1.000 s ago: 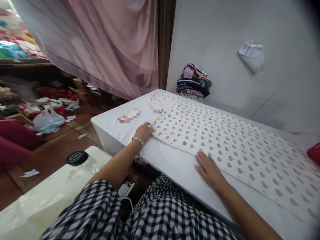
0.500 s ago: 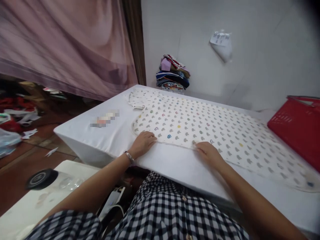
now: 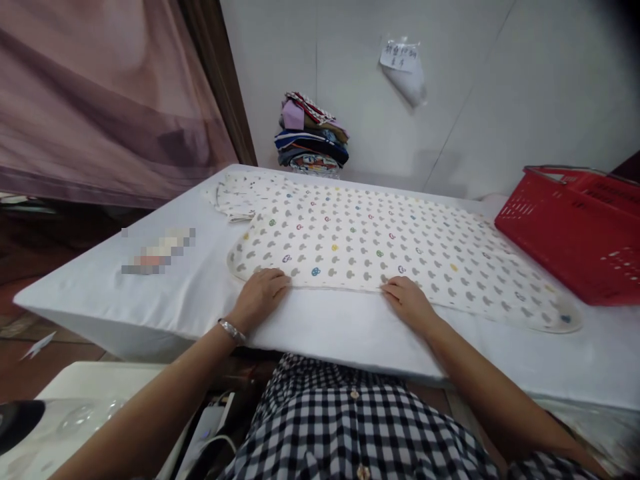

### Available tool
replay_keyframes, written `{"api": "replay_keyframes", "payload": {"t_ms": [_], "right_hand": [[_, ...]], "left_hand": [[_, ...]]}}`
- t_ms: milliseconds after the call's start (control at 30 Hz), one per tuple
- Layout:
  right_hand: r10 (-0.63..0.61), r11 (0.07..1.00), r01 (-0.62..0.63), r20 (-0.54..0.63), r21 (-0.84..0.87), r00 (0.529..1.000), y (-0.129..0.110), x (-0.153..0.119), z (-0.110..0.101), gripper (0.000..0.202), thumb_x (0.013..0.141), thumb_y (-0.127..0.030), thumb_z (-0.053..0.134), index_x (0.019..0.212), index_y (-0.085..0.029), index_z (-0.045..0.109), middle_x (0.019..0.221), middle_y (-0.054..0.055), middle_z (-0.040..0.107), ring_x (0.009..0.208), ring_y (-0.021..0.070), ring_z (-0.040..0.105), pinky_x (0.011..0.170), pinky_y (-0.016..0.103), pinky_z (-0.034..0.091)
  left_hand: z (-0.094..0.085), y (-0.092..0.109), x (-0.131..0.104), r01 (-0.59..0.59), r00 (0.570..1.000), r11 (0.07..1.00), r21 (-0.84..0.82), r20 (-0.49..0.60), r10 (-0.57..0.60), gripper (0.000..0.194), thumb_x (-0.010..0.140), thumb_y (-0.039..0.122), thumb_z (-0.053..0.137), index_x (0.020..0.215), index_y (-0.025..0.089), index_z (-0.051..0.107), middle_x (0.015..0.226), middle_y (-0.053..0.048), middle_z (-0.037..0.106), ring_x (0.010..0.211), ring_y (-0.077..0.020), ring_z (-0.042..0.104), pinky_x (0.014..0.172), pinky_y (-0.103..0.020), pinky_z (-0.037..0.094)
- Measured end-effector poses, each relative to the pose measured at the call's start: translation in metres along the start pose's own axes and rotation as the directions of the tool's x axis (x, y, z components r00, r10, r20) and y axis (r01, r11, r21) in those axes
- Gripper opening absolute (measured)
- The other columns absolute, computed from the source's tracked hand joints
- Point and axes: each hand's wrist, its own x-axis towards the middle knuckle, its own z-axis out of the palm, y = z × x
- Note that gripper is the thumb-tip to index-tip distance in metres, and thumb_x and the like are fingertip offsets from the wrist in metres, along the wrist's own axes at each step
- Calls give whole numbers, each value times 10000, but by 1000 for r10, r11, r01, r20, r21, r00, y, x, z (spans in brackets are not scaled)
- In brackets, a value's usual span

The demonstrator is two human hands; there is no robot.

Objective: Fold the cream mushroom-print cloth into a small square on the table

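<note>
A white cloth (image 3: 345, 240) printed with small grey and coloured mushrooms lies spread on the white-covered table (image 3: 320, 327). Its corners are rounded and a thin trim runs along the edge. At its far left a gathered part (image 3: 240, 197) carries a finer print. My left hand (image 3: 260, 293), a bracelet at the wrist, is closed over the near edge close to the left corner. To its right, my right hand (image 3: 405, 297) pinches the same edge between thumb and fingers. The undersides of both hands are hidden.
A red plastic basket (image 3: 570, 233) stands at the right of the table. Folded fabrics (image 3: 313, 133) are stacked at the back by the wall. A blurred-out item (image 3: 157, 252) lies on the left side. A pink curtain (image 3: 100, 100) hangs at left, and a pale side surface (image 3: 95, 380) sits below.
The view has swung to the right, bringing more of the red basket into sight. Both hands stay on the cloth's near edge, and the cloth lies much as before.
</note>
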Motion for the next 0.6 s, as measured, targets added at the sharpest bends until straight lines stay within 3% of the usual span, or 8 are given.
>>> {"api": "replay_keyframes", "payload": {"t_ms": [300,433,600], "right_hand": [[-41,999,43,-91,21,995,2,-1,8,312,932,-308,377,999,-208,664,979,93,606,891,215,527,772,372,445],[-48,998,54,-130,44,990,1,-2,8,306,933,-295,379,971,-206,670,949,91,612,870,211,528,753,369,447],[-62,996,71,-130,62,990,1,-2,10,290,927,-274,396,931,-200,676,925,91,613,863,209,526,752,361,438]], "left_hand": [[30,61,60,-266,961,954,-138,45,274,213,876,245,456,949,182,645,977,-68,610,905,-188,529,787,-333,432],[42,63,66,-285,956,946,-153,30,292,230,888,257,440,877,181,657,886,-58,600,846,-171,519,741,-304,425],[44,60,60,-304,952,943,-137,-14,305,299,914,248,378,804,174,645,834,-48,585,805,-157,497,723,-288,405]]}}
